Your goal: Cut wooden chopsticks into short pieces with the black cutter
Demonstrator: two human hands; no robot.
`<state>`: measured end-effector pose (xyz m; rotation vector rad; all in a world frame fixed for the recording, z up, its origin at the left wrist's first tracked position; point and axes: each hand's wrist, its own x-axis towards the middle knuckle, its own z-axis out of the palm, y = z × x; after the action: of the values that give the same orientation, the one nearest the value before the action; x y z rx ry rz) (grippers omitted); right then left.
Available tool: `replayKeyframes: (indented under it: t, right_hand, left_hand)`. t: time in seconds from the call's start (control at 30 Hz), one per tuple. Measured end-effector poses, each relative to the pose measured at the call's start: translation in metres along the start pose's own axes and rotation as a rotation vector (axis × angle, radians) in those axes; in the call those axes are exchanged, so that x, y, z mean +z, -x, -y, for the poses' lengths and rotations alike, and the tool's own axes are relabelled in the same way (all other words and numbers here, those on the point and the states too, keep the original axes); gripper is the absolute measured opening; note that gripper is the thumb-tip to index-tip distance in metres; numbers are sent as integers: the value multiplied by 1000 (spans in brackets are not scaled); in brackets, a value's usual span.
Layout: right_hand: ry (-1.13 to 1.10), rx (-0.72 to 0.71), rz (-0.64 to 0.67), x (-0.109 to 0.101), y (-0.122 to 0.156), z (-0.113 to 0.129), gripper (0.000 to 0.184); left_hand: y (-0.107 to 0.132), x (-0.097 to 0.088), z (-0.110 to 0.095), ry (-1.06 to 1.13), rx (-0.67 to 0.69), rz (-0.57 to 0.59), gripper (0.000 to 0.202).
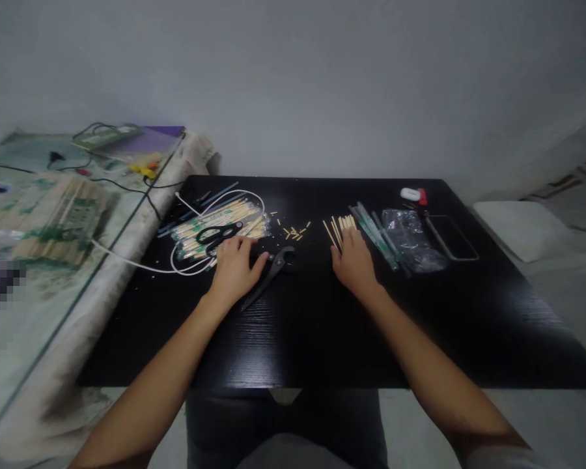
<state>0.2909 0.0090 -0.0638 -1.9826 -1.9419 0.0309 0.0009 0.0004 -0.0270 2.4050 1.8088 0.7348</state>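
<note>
My left hand (233, 268) lies palm down at the near edge of a pile of wrapped chopsticks (224, 225), its thumb apart from the fingers. Beside that thumb is a dark pair of pliers (273, 269) with its handles towards me. Black-handled scissors (218, 232) rest on the pile, just beyond the fingers. My right hand (355, 264) lies flat over a loose bunch of bare wooden sticks (339, 226), partly covering them; its fingers point away from me and the thumb is apart. Short cut pieces of stick (294, 233) are scattered between the hands.
Right of my right hand are empty green-printed wrappers (377, 238), a clear plastic bag (413, 238), a phone (452, 237) and a white case (410, 194). A white cable (144, 266) crosses the black table (312, 339). More bundled chopsticks (61, 221) lie on the left surface.
</note>
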Motion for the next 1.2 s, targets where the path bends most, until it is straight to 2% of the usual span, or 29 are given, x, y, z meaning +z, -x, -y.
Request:
replayKeyframes:
  t: [0.3, 0.47, 0.77, 1.07, 1.2]
  right_hand:
    - [-30, -49, -37, 2, -3, -2, 50]
    - [-51, -64, -76, 4, -4, -5, 46]
    - [-66, -99, -75, 2, -5, -6, 47]
    - [-65, -77, -36, 0, -6, -5, 47]
    - [-76, -75, -64, 1, -4, -4, 50]
  left_hand:
    - [-10, -9, 17, -63, -119, -86, 30]
    - [-14, -12, 29, -113, -202, -74, 29]
    - [-17, -14, 38, -138, -271, -67, 27]
    - [-17, -16, 40, -151, -284, -54, 17]
    - [-17, -15, 42, -148, -291, -58, 16]
